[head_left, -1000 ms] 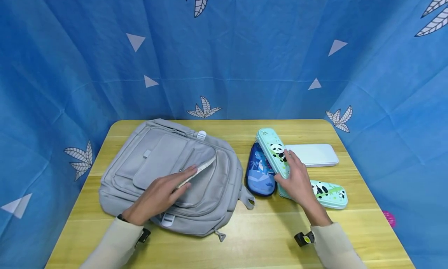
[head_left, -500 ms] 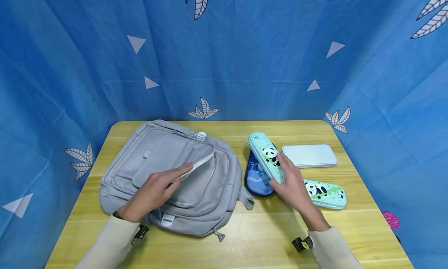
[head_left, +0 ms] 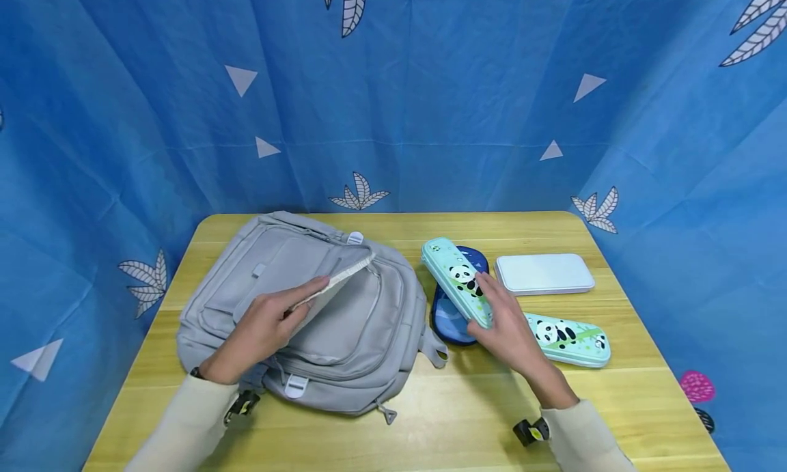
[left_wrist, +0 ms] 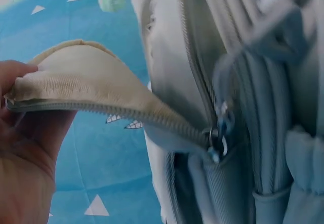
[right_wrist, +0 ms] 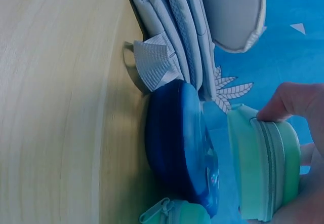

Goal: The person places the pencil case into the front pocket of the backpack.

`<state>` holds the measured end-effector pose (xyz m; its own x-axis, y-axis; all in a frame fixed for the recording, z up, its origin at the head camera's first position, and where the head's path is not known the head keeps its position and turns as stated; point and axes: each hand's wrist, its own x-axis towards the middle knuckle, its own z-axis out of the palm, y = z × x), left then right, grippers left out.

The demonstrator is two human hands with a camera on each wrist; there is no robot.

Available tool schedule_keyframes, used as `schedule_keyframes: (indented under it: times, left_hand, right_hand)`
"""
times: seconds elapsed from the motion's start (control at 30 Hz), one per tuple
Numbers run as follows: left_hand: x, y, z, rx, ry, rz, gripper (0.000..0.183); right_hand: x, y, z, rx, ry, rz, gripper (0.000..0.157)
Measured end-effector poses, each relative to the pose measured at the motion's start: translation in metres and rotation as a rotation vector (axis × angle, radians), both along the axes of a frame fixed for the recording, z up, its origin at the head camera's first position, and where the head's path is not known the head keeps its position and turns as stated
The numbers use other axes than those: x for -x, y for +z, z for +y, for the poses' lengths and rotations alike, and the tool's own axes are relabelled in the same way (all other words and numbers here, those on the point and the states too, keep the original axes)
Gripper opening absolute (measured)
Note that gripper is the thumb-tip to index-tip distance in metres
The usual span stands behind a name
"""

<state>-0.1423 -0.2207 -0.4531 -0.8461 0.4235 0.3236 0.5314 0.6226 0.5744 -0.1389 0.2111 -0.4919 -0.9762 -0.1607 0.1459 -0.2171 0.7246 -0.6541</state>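
A grey backpack (head_left: 369, 301) lies on the left of the table, its front pocket unzipped. My left hand (head_left: 264, 332) pinches the edge of the pocket flap (left_wrist: 86, 77) between thumb and fingers and lifts it away from the bag. My right hand (head_left: 507, 325) grips a mint-green pencil case (head_left: 451, 274) with a panda on its lid. That case is held above a dark blue pencil case (head_left: 451, 322), covering part of it. In the right wrist view the held case (right_wrist: 263, 168) shows its zipped side, apart from the blue case (right_wrist: 174, 138).
A second mint panda pencil case (head_left: 568, 339) lies to the right, partly hidden by my right hand. Behind it sits a white case (head_left: 544, 272). The wooden table (head_left: 430, 424) meets a blue patterned curtain (head_left: 393, 103) at the back.
My right hand has carried the mint pencil case leftward, over the blue one. My left hand has drawn the pocket flap further back to the left, widening the opening.
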Motion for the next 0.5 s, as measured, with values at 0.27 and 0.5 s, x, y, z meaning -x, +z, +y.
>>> schedule_keyframes:
  times: [0.27,0.5]
  left_hand:
    - [0.002,0.012,-0.005,-0.09,0.116,-0.083,0.041]
    - [0.004,0.024,-0.007,-0.104,0.152,-0.133,0.041]
  right_hand:
    - [-0.001,0.002,-0.007,-0.004,0.057,0.006,0.09]
    - [0.0,0.005,-0.014,-0.05,0.121,0.028,0.087]
